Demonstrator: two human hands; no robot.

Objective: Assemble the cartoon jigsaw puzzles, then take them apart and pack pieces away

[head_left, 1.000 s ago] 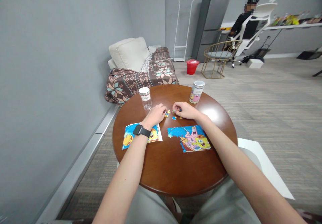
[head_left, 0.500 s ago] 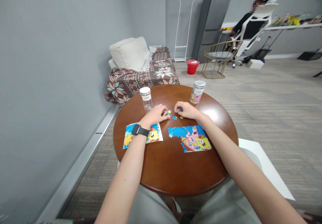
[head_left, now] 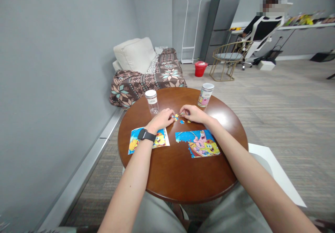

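My left hand [head_left: 163,118], with a dark watch on its wrist, rests on the table beside a small pile of loose jigsaw pieces [head_left: 176,118]. Its thumb and fingers are apart at the pile's edge. My right hand [head_left: 193,114] pinches a small puzzle piece [head_left: 183,113], its pale side showing. A blue loose piece [head_left: 182,122] lies between the hands, and a yellowish one [head_left: 188,122] under the right hand. Nearer me is a partly joined cartoon puzzle [head_left: 202,144], its lower left part open. A printed picture sheet [head_left: 163,140] lies partly under my left wrist.
On the round brown table [head_left: 172,177], a clear lidded jar [head_left: 152,102] stands at the back left and a printed jar [head_left: 205,95] at the back right. Beyond are a covered sofa [head_left: 149,81], a red bin [head_left: 200,69], a wire chair [head_left: 230,56] and a seated person.
My right hand has shifted slightly left, and the piece in its fingers now shows its pale side. My left hand has drawn back a little from the pile.
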